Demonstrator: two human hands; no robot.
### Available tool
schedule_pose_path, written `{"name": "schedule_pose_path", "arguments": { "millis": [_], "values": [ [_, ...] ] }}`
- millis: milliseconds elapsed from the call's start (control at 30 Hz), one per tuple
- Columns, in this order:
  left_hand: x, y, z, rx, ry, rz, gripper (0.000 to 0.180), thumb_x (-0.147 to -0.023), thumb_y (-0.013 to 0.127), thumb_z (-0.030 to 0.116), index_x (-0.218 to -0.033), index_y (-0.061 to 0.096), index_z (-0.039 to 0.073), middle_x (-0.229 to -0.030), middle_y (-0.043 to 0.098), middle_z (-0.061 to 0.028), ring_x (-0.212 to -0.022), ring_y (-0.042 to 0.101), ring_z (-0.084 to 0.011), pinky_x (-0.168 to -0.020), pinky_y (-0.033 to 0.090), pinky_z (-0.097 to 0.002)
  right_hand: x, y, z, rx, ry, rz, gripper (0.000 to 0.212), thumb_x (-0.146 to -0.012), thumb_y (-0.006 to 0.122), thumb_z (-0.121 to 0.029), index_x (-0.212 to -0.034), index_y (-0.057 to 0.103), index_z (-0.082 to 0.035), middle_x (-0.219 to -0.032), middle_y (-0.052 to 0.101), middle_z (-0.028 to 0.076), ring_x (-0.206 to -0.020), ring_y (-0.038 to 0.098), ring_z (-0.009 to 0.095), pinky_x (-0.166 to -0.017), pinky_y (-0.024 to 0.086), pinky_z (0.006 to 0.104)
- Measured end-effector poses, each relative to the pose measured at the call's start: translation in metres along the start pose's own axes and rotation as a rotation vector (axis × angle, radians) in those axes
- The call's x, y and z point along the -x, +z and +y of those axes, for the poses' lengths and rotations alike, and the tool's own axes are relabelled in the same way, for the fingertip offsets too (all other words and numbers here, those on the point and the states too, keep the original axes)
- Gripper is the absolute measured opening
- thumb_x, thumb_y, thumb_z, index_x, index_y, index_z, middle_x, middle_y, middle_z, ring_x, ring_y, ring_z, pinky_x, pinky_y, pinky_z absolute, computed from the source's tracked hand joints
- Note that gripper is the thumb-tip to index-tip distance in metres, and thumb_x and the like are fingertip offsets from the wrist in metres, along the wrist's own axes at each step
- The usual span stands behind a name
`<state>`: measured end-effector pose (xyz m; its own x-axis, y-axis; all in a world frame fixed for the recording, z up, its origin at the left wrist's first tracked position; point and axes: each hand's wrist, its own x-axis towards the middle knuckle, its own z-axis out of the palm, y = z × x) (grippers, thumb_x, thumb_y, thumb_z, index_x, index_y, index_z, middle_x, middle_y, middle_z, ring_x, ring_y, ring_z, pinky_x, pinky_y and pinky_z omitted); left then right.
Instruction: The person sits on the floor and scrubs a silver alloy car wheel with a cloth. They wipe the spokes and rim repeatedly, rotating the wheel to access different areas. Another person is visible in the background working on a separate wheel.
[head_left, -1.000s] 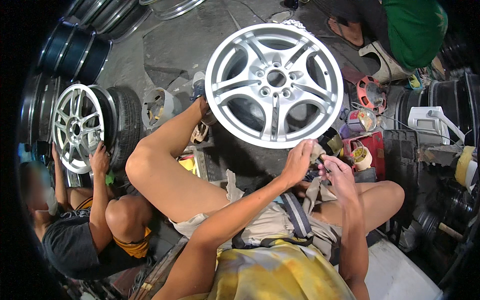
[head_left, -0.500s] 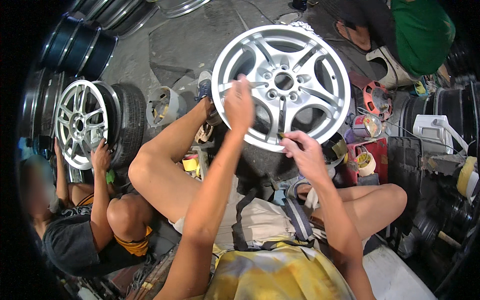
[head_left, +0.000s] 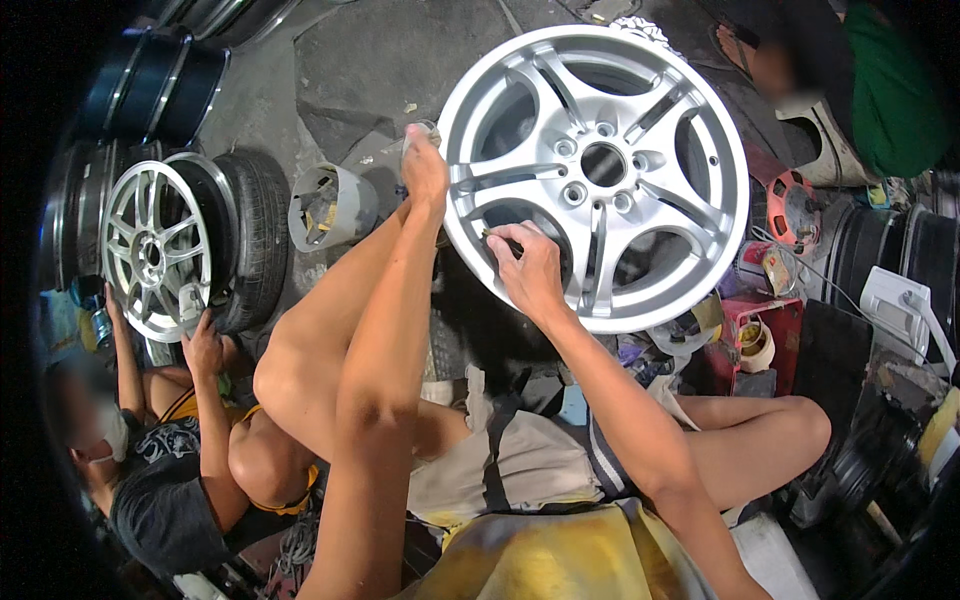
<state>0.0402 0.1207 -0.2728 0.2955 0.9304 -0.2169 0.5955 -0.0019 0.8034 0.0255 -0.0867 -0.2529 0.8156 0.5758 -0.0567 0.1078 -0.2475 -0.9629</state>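
**Silver wheel rim (head_left: 630, 183), slotted spokes**

Location: upper centre of view, face up; support hidden. Left hand (head_left: 426, 172): just beside the rim's left edge, fingers closed about a pale scrap (head_left: 431, 131). Right hand (head_left: 530, 266): over the lower-left edge, fingertips pinching a small dark piece (head_left: 487, 232). Hazards: off-centre pressure could rock the rim; any hard edge on the piece could scratch its finish.
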Motion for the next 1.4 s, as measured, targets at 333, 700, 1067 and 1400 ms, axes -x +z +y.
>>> {"name": "schedule_pose_path", "arguments": {
  "millis": [333,700,1067,1400],
  "values": [
    [0.005,-0.004,0.013,-0.006,-0.062,0.054,0.084,-0.102,0.021,0.057,-0.114,0.064,-0.014,-0.116,0.063,-0.0342,-0.118,0.055,-0.0462,-0.103,0.038,-0.047,-0.014,-0.002,0.002,-0.046,0.09,-0.239,0.019,-0.09,0.066,-0.012,-0.101,0.072,0.001,-0.085,0.063,0.015,-0.076,0.061,0.025,-0.073,0.046,0.0327],
    [0.002,-0.005,0.013,-0.005,-0.137,0.007,0.087,-0.1,0.02,0.062,-0.123,0.061,-0.011,-0.123,0.06,-0.0331,-0.124,0.052,-0.0439,-0.107,0.035,-0.0445,-0.012,0.006,0.007,-0.096,0.073,-0.208,0.019,-0.09,0.062,-0.008,-0.104,0.07,0.003,-0.086,0.063,0.015,-0.076,0.06,0.026,-0.073,0.046,0.033],
    [-0.001,-0.007,0.007,0.123,-0.142,-0.041,0.091,-0.098,0.021,0.066,-0.125,0.058,-0.013,-0.127,0.06,-0.0303,-0.124,0.053,-0.0412,-0.106,0.036,-0.0432,-0.006,0.003,0.008,-0.121,0.09,-0.242,0.023,-0.092,0.06,-0.009,-0.108,0.067,0.005,-0.089,0.061,0.015,-0.082,0.061,0.026,-0.078,0.046,0.0326],
    [0.002,-0.008,0.01,0.279,-0.215,-0.111,0.091,-0.098,0.024,0.07,-0.122,0.06,-0.01,-0.114,0.065,-0.0199,-0.103,0.061,-0.0273,-0.093,0.047,-0.038,-0.009,-0.005,0.0,-0.096,0.087,-0.285,0.022,-0.09,0.059,-0.008,-0.106,0.068,0.005,-0.091,0.06,0.02,-0.087,0.06,0.037,-0.081,0.046,0.0386]
  ]
}}
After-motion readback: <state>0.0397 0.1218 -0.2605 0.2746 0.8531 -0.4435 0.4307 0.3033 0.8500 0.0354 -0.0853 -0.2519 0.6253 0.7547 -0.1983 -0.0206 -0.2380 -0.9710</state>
